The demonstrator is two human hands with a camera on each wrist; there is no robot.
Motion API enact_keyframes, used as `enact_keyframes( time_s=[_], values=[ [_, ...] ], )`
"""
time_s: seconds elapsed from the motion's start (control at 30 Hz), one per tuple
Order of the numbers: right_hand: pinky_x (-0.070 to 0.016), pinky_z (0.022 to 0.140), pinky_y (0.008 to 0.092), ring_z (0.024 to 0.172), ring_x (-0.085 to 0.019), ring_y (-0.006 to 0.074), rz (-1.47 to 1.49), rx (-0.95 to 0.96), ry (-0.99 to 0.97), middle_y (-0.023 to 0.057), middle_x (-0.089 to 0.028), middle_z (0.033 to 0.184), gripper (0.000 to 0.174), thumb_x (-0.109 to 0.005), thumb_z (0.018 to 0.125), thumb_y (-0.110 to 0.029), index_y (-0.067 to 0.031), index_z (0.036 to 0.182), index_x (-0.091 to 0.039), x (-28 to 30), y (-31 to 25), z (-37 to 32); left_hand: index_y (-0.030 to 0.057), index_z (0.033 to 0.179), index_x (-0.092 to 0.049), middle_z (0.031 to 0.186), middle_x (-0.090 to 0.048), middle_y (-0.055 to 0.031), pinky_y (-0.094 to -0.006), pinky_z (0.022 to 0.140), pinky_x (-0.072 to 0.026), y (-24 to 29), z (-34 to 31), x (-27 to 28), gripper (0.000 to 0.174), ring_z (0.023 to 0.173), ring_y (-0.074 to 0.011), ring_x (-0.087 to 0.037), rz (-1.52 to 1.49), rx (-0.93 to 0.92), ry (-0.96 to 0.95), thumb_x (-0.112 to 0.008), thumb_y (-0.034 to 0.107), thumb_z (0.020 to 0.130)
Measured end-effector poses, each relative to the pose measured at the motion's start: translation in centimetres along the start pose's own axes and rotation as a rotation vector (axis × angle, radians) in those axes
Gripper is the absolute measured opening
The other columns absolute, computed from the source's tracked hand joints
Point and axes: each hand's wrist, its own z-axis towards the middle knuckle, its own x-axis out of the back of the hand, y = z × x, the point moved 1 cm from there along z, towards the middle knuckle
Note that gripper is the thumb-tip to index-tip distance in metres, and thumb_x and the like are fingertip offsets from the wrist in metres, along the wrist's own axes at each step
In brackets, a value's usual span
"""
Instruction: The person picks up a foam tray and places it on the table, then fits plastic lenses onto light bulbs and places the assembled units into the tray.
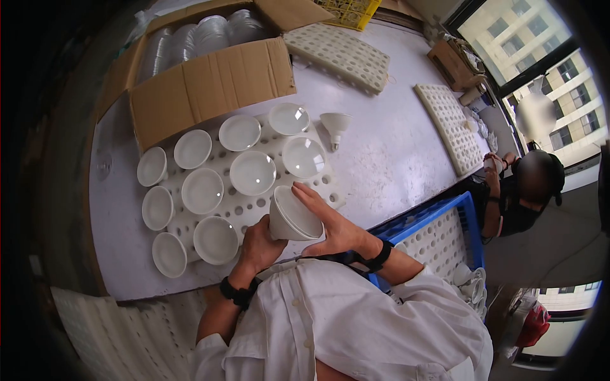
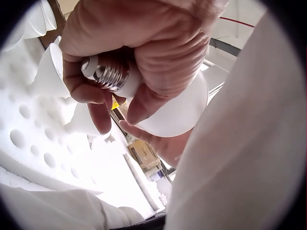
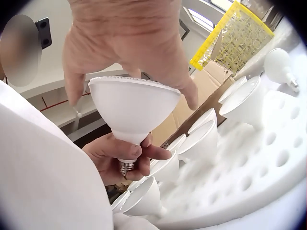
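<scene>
A white flood light bulb point(image 1: 293, 214) with a wide, flared head is held up near the table's front edge. My left hand point(image 1: 262, 244) grips it by the narrow neck, just above the metal screw base point(image 2: 111, 76). Over the bulb's broad end, my right hand point(image 3: 127, 43) spreads its fingers and thumb to either side of the rim. In the right wrist view a finger lies against one side of that rim, while the thumb stands off the other. Several similar bulbs point(image 1: 253, 173) stand lens up in a white foam tray point(image 1: 238, 209) beyond the hands.
A lone bulb point(image 1: 335, 127) lies beside the tray. Behind is a cardboard box point(image 1: 216, 82) of stacked clear covers point(image 1: 213, 35). More foam boards point(image 1: 343, 54) lie farther back. A blue crate point(image 1: 470, 222) stands at right, near another person point(image 1: 527, 190).
</scene>
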Motion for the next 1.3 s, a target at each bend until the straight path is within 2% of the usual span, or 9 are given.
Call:
enact_keyframes(
  time_s=[0.17, 0.27, 0.33, 0.53, 0.63, 0.77, 0.83, 1.03, 1.3],
  values=[
    [-0.0207, 0.109, 0.0408, 0.137, -0.017, 0.0363, -0.040, -0.058, 0.030, 0.0217, -0.014, 0.148, 0.102, -0.078, 0.067, -0.022, -0.0058, 0.145, -0.015, -1.0, 0.6, -0.1, -0.0032, 0.105, -0.055, 0.091, -0.064, -0.0249, -0.0407, 0.078, -0.0501, -0.1, 0.5, 0.2, 0.045, 0.090, -0.0387, -0.062, -0.015, -0.014, -0.056, -0.070, 0.019, 0.069],
    [-0.0203, 0.110, 0.0401, 0.137, -0.018, 0.0358, -0.037, -0.045, 0.072, 0.0223, -0.017, 0.147, 0.096, -0.076, 0.071, -0.016, -0.0056, 0.145, -0.016, -1.3, 1.5, -0.2, -0.0035, 0.116, -0.048, 0.102, -0.062, -0.0245, -0.0406, 0.081, -0.0495, 1.2, 0.3, 1.5, 0.056, 0.095, -0.0391, -0.061, -0.059, -0.064, -0.138, -0.070, 0.020, 0.069],
    [-0.0198, 0.110, 0.0397, 0.137, -0.018, 0.0354, 0.051, -0.069, 0.091, 0.0224, -0.019, 0.147, 0.093, -0.074, 0.073, -0.017, -0.0050, 0.145, -0.016, -1.6, 1.9, -0.5, -0.0032, 0.127, -0.037, 0.117, -0.054, -0.0215, -0.0381, 0.085, -0.0471, 1.3, 0.4, 2.2, 0.076, 0.105, -0.0326, -0.058, -0.245, -0.200, -0.231, -0.075, 0.027, 0.068],
    [-0.0165, 0.111, 0.0395, 0.138, -0.015, 0.0349, 0.038, -0.041, 0.136, 0.0216, -0.016, 0.148, 0.091, -0.071, 0.074, -0.012, -0.0043, 0.145, -0.015, -2.9, 2.1, -0.7, -0.0027, 0.133, -0.025, 0.119, -0.050, -0.0246, -0.0431, 0.085, -0.0477, 4.4, 0.2, 1.8, 0.097, 0.107, -0.0368, -0.055, -0.082, -0.092, -0.089, -0.074, 0.049, 0.067],
    [-0.0155, 0.111, 0.0397, 0.138, -0.013, 0.0348, 0.167, -0.068, 0.158, 0.0221, -0.014, 0.148, 0.090, -0.069, 0.073, -0.008, -0.0039, 0.145, -0.015, -3.8, 2.3, -0.9, -0.0046, 0.132, -0.023, 0.116, -0.050, -0.0268, -0.0440, 0.082, -0.0486, 4.4, 0.1, 1.2, 0.097, 0.103, -0.0388, -0.056, 0.089, -0.119, -0.006, -0.072, 0.048, 0.067],
    [-0.0153, 0.111, 0.0398, 0.139, -0.012, 0.0347, 0.174, -0.050, 0.180, 0.0225, -0.014, 0.148, 0.088, -0.067, 0.073, -0.007, -0.0029, 0.144, -0.015, -4.1, 2.3, -1.1, -0.0066, 0.130, -0.024, 0.114, -0.049, -0.0287, -0.0449, 0.080, -0.0491, 4.4, -0.1, 0.8, 0.095, 0.099, -0.0402, -0.057, 0.092, -0.200, 0.064, -0.071, 0.047, 0.066],
    [-0.0154, 0.111, 0.0401, 0.139, -0.012, 0.0349, 0.105, 0.000, 0.188, 0.0230, -0.013, 0.148, 0.086, -0.065, 0.074, -0.006, -0.0021, 0.144, -0.015, -4.1, 2.3, -1.1, -0.0070, 0.133, -0.020, 0.121, -0.047, -0.0285, -0.0434, 0.088, -0.0460, 4.6, -0.3, 1.0, 0.095, 0.107, -0.0401, -0.053, 0.072, -0.193, 0.025, -0.069, 0.039, 0.067],
    [-0.0150, 0.111, 0.0404, 0.139, -0.010, 0.0368, 0.006, 0.092, 0.220, 0.0250, -0.010, 0.148, 0.083, -0.062, 0.076, -0.005, -0.0008, 0.144, -0.014, -4.5, 2.3, -1.1, -0.0066, 0.132, -0.022, 0.118, -0.047, -0.0294, -0.0450, 0.086, -0.0463, 4.7, -0.5, 0.8, 0.091, 0.103, -0.0416, -0.054, 0.100, -0.253, 0.068, -0.068, 0.036, 0.066],
    [-0.0140, 0.111, 0.0417, 0.139, -0.007, 0.0382, -0.052, 0.059, 0.171, 0.0261, -0.006, 0.148, 0.089, -0.064, 0.074, -0.004, -0.0007, 0.144, -0.009, -4.6, 2.0, -1.1, -0.0051, 0.131, -0.026, 0.117, -0.048, -0.0270, -0.0438, 0.085, -0.0468, 3.9, -0.3, 0.5, 0.088, 0.102, -0.0398, -0.055, 0.053, -0.238, 0.093, -0.068, 0.033, 0.064]
  ],
)
